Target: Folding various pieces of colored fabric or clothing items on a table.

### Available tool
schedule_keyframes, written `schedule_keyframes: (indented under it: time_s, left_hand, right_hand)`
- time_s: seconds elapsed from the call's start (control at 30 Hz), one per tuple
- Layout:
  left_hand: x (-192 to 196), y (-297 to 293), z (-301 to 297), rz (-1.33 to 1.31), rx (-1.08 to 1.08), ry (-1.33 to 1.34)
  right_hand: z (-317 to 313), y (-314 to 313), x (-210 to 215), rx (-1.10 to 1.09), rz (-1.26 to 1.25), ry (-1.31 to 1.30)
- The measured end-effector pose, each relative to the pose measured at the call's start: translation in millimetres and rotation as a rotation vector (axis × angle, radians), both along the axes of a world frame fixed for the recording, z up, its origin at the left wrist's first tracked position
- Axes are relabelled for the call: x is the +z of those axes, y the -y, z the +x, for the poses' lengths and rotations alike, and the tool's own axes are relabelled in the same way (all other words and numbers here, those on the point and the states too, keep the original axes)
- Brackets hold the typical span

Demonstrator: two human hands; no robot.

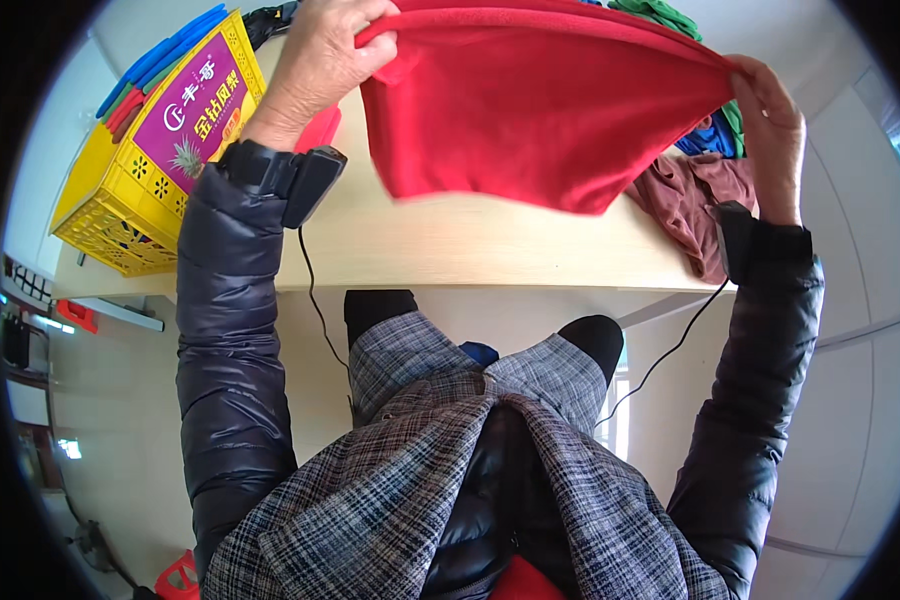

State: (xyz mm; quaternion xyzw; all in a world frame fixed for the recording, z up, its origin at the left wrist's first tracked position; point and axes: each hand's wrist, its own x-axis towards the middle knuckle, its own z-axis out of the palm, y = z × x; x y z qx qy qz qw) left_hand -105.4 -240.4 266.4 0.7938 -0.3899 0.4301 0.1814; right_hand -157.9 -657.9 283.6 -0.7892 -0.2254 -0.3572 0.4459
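A red cloth [520,110] is stretched between my two hands above the table, its lower edge hanging loose and slightly blurred. My left hand [330,55] pinches its upper left corner between thumb and fingers. At the upper right corner, my right hand [772,120] grips the fabric. Under the right side of the cloth lies a crumpled brown cloth [695,205], next to blue and green cloths [715,135] that it partly hides. Another piece of red or pink material [320,130] shows beside my left wrist.
A yellow plastic crate [100,215] with a purple panel stands at the table's left end, holding folded blue, green and red cloths [165,60]. The pale wooden table [450,255] has its front edge before my knees. Black cables run from the devices on my wrists.
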Motion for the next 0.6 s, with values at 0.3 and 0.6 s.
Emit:
schedule_keyframes:
  time_s: [0.3, 0.6]
  left_hand:
    - [-119, -50, -41, 0.265, -0.007, -0.409]
    - [-230, -49, -99, -0.094, 0.107, -0.652]
  right_hand:
    - [-58, -14, -149, -0.066, -0.428, -0.253]
    - [-81, -13, -250, -0.092, -0.303, -0.514]
